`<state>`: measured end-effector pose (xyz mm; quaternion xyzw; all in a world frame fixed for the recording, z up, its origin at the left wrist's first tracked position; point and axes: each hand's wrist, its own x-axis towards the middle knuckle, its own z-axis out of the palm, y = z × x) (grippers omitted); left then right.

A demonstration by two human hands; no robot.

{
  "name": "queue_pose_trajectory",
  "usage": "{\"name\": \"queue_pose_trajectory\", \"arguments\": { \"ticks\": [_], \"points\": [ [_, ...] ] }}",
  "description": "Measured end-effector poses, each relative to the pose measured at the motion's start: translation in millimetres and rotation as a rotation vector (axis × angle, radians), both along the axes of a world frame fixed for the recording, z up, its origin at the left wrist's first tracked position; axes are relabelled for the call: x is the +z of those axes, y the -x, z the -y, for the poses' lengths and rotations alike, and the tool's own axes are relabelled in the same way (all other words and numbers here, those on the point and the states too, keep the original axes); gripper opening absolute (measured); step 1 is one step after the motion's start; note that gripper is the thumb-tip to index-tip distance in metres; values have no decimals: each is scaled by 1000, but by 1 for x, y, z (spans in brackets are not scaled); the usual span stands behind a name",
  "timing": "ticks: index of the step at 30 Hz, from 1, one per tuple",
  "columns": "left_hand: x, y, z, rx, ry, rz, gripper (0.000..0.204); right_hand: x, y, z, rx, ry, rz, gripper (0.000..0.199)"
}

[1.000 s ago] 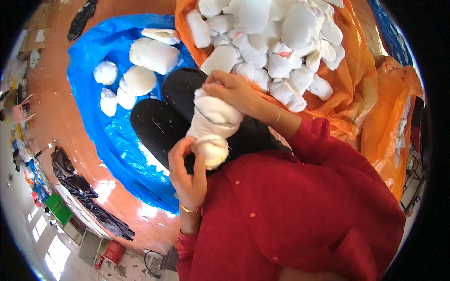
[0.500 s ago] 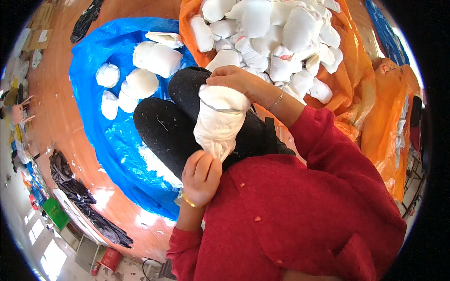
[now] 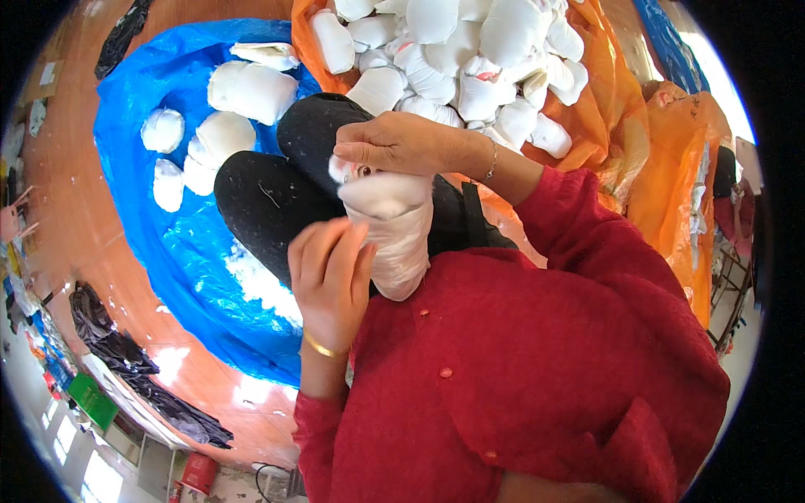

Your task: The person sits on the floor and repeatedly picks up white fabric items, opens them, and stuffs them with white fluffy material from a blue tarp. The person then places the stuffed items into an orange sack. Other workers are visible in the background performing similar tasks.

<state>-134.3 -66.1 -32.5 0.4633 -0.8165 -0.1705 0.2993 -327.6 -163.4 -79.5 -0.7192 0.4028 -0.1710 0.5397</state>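
Upright above my lap is a white stuffed cloth piece [image 3: 398, 251], with a fluffy white rim and a wrinkled, cream, sheer lower part rounded at the end. A small dark and reddish mark shows at its top, under my fingers. My right hand [image 3: 407, 144] is closed on that upper end, thumb bent over it. My left hand [image 3: 331, 272] is beside the piece's left side, its fingers slightly bent, apart and a little blurred, holding nothing that I can see. Whether its fingertips touch the cloth I cannot tell.
A blue plastic sheet [image 3: 180, 251] lies at left, bearing several white stuffed pieces [image 3: 226, 134] and loose white fluff [image 3: 264, 281]. Beyond my knees, an orange plastic sheet [image 3: 608, 151] holds a heap of white stuffed pieces [image 3: 457, 50]. Dark plastic [image 3: 113, 331] lies on the floor farther left.
My left hand has let go of the piece's lower end and risen along its left side. The lower end now hangs rounder and smoother. My right hand still grips the top.
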Motion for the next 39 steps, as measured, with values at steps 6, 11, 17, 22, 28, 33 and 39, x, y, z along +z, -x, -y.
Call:
{"name": "queue_pose_trajectory", "arguments": {
  "ticks": [6, 11, 17, 22, 28, 33, 39],
  "points": [
    [-21, 13, 27, -253, -42, 70, 26, -10, 8, -20, -294, -144, 131, 32],
    [-42, 1, 6, -128, 79, 118, 23, -7, 15, -63, -456, 20, 154, 61],
    [-37, 3, 8, -208, 95, 125, 26, -12, 18, -68, -386, 5, 151, 64],
    [-37, 4, 23, -257, 116, 186, 21, -8, 26, -49, -242, -146, 153, 58],
    [-26, 8, 24, -258, 65, 141, 19, -13, 24, -53, -182, 70, 156, 59],
    [-16, 1, 25, -362, -110, 159, 19, -2, 19, -51, 21, 170, -10, 54],
    [-3, 0, 22, -366, -369, 92, 20, 7, 11, -58, 90, 252, -57, 46]
  ]
}}
